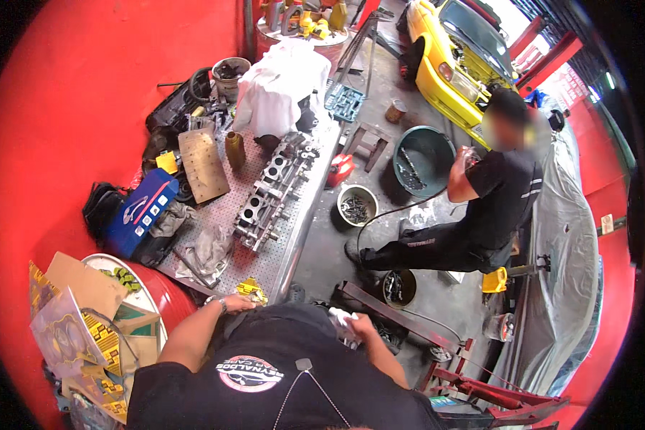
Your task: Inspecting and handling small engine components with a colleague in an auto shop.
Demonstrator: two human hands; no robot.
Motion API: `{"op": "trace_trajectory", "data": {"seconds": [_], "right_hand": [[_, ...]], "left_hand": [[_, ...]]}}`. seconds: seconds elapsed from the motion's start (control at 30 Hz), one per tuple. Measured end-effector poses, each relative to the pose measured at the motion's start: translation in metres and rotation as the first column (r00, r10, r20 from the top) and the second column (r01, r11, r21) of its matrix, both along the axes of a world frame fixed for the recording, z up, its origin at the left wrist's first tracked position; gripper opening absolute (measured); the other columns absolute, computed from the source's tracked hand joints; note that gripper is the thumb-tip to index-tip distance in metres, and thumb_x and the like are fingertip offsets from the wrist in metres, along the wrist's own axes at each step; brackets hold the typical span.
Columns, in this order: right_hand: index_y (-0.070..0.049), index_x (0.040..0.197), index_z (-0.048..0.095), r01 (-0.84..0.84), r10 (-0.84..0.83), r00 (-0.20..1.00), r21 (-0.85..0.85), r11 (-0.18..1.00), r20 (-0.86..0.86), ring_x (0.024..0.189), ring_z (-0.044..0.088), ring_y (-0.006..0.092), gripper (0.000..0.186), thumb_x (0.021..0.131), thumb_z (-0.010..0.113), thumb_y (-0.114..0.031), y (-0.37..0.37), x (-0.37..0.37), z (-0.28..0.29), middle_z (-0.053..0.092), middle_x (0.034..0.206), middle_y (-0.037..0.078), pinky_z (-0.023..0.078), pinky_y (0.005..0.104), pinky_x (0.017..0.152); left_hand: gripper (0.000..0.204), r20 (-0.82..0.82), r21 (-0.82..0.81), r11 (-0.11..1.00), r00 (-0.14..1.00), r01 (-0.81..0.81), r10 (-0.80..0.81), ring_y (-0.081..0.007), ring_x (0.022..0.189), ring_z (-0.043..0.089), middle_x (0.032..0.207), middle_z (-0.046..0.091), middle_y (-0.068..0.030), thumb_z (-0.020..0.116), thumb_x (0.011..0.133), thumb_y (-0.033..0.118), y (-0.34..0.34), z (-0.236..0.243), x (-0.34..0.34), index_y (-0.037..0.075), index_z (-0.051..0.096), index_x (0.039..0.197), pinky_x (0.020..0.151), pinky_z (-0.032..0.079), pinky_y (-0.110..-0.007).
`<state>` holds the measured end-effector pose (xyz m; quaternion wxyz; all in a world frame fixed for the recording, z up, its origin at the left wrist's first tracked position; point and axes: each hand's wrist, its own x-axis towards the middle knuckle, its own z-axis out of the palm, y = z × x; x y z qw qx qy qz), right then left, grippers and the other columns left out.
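My left hand [237, 303], with a watch at the wrist, is at the near edge of the perforated metal bench [287, 236]. Its fingers close on a small yellow packet [250, 288], partly hidden from here. By my right side, my right hand [363, 327] grips a crumpled white rag [342, 318]. Beyond my left hand, a metal cylinder head [271, 190] with round openings lies lengthwise on the bench. A grey crumpled cloth [211, 252] and a dark bar-like tool [193, 269] lie to its left.
A blue box [142, 213], a tan plate [202, 165] and a white cloth-covered shape [283, 86] crowd the bench. Cardboard and packaging top a red drum [166, 290] at left. To the right, another person [491, 186] bends near a large tub [424, 161]; a red metal frame [401, 315] stands nearby.
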<state>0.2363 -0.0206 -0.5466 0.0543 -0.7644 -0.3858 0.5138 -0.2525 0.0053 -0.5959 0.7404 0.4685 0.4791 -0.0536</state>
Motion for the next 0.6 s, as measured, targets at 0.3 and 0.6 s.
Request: {"op": "trace_trajectory", "data": {"seconds": [0.3, 0.6], "right_hand": [[0.002, 0.096, 0.072, -0.059, 0.054, 0.992, -0.038, 0.998, -0.115, 0.071, 0.065, 0.0168, 0.038, 0.081, 0.073, -0.034, 0.095, -0.021, 0.015, 0.071, 0.084, 0.01, 0.053, 0.0339, 0.066], [0.0, 0.091, 0.072, -0.128, 0.091, 0.959, -0.124, 0.984, -0.27, 0.074, 0.065, 0.0153, 0.039, 0.084, 0.071, -0.038, 0.081, -0.038, -0.04, 0.07, 0.083, 0.009, 0.051, 0.0324, 0.068]], "left_hand": [[0.061, -0.26, 0.316, 0.722, 0.675, -0.616, 0.69, -0.0211, 0.112, 0.061, 0.121, 0.066, -0.0137, 0.071, 0.084, 0.046, -0.081, 0.049, 0.018, 0.0, 0.063, 0.123, 0.098, 0.044, -0.03], [0.044, -0.239, 0.134, 0.643, 0.605, -0.754, 0.76, -0.014, 0.092, 0.063, 0.102, 0.07, -0.0055, 0.064, 0.09, 0.042, -0.116, 0.048, 0.015, 0.003, 0.069, 0.11, 0.085, 0.048, -0.03]]}}
